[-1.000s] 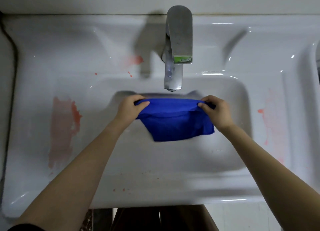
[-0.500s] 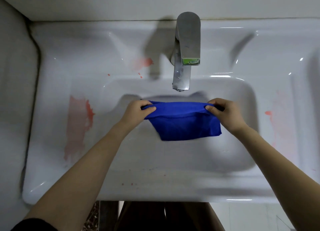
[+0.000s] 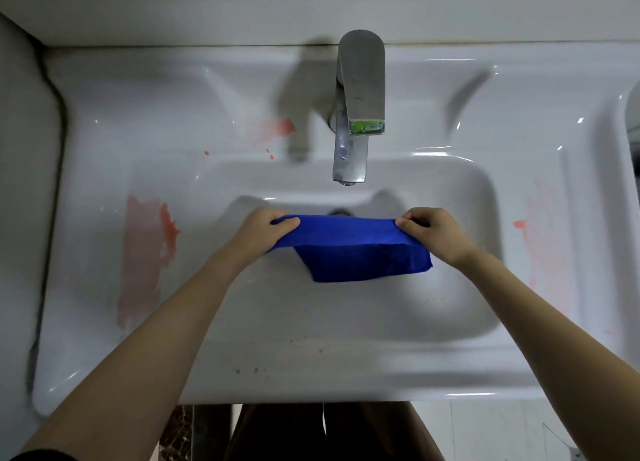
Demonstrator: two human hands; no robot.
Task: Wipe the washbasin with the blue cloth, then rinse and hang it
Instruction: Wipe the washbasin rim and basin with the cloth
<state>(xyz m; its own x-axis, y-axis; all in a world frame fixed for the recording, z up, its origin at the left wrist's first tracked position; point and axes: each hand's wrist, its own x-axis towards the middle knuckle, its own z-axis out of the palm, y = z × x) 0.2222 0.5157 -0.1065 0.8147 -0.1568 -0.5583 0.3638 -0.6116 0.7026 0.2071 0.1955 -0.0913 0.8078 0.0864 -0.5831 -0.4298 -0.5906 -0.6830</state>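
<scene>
The blue cloth [image 3: 356, 249] is stretched flat between both hands over the bowl of the white washbasin [image 3: 346, 318], just in front of the tap. My left hand [image 3: 265, 230] pinches its left top corner. My right hand [image 3: 433, 234] pinches its right top corner. The rest of the cloth hangs down below my hands into the bowl. The drain is mostly hidden behind the cloth's top edge.
A chrome tap [image 3: 358, 104] with a green label stands at the back, no water running. Red smears mark the basin's left ledge [image 3: 145, 253], back ledge [image 3: 273, 130] and right ledge [image 3: 540, 239]. Red specks dot the front rim [image 3: 247, 370]. A wall lies left.
My hands have pulled slightly further apart, stretching the cloth's top edge wider. The view has shifted, so the basin sits lower and more to the right.
</scene>
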